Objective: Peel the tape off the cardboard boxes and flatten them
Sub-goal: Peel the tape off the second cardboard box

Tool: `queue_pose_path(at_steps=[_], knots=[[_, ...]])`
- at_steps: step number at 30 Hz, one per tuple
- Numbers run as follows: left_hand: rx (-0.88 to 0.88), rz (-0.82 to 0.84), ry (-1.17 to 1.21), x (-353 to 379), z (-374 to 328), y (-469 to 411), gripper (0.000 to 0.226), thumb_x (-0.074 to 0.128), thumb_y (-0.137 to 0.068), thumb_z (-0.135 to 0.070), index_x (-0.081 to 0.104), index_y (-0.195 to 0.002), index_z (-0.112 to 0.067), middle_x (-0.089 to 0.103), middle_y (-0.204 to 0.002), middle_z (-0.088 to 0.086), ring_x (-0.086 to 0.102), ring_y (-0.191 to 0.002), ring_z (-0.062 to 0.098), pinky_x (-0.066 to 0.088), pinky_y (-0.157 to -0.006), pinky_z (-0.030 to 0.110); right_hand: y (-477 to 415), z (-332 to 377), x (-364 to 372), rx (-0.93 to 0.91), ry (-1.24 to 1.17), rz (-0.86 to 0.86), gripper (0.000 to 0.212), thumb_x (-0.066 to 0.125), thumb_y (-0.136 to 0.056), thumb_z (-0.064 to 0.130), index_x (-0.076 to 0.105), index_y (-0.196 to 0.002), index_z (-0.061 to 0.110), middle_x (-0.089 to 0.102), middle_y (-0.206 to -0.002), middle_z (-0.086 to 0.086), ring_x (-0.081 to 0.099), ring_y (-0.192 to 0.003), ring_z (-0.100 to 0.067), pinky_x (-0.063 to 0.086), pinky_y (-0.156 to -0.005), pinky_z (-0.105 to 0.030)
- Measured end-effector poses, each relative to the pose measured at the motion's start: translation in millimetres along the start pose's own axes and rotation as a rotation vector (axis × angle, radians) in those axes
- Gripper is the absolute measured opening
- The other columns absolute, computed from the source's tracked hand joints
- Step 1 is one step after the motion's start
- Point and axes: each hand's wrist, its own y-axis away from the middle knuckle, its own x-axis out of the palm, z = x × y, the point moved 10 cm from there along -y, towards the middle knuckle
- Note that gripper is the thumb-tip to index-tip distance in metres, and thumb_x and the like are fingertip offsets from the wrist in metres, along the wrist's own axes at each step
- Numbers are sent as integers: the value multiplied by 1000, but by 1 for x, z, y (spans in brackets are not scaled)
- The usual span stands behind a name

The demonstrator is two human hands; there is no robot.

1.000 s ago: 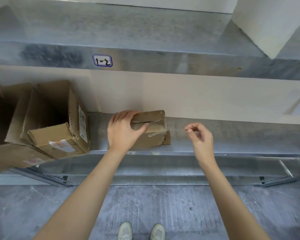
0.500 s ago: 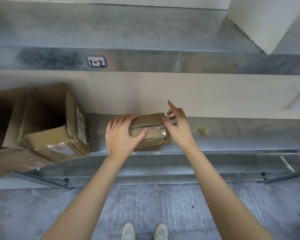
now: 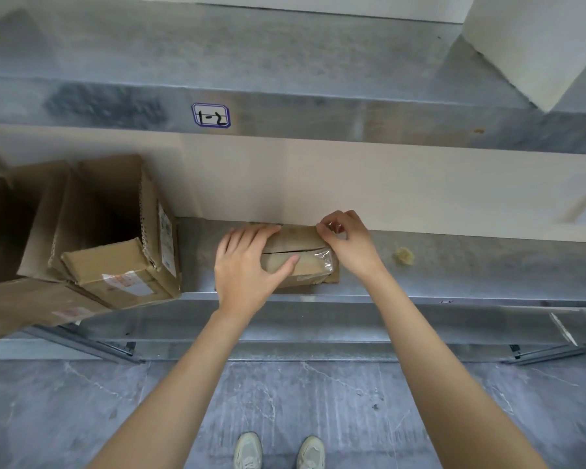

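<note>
Box (image 3: 298,247) under my hands: plain brown, clear glossy tape (image 3: 323,262) on its right end. Right of the box: pale yellow wad (image 3: 402,256) on grey metal shelf (image 3: 487,262). Left: brown cartons (image 3: 115,231), white label with red print (image 3: 127,282).

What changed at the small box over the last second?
The right hand dropped a tape wad on the shelf, then came left to pinch at the small box's far right corner. The left hand stayed pressed on the box; the boxes at left unchanged.

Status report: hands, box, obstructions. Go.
Left hand pinning small box. Right hand pinching tape at its far right corner. Nothing in the way.
</note>
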Motion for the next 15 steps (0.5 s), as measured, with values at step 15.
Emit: queue_pose_path(at_steps=[15], knots=[[21,2,26,-2,-1,3,48,72,-78,-59,68,-113,-26,67,-106,-10,59,-101,15,29,-111,29,7,4,-1,-31,-96,-144,18,58,-92,11,59,-78,22,59,-94,-8,52,-73,-6,38,-68,-10]])
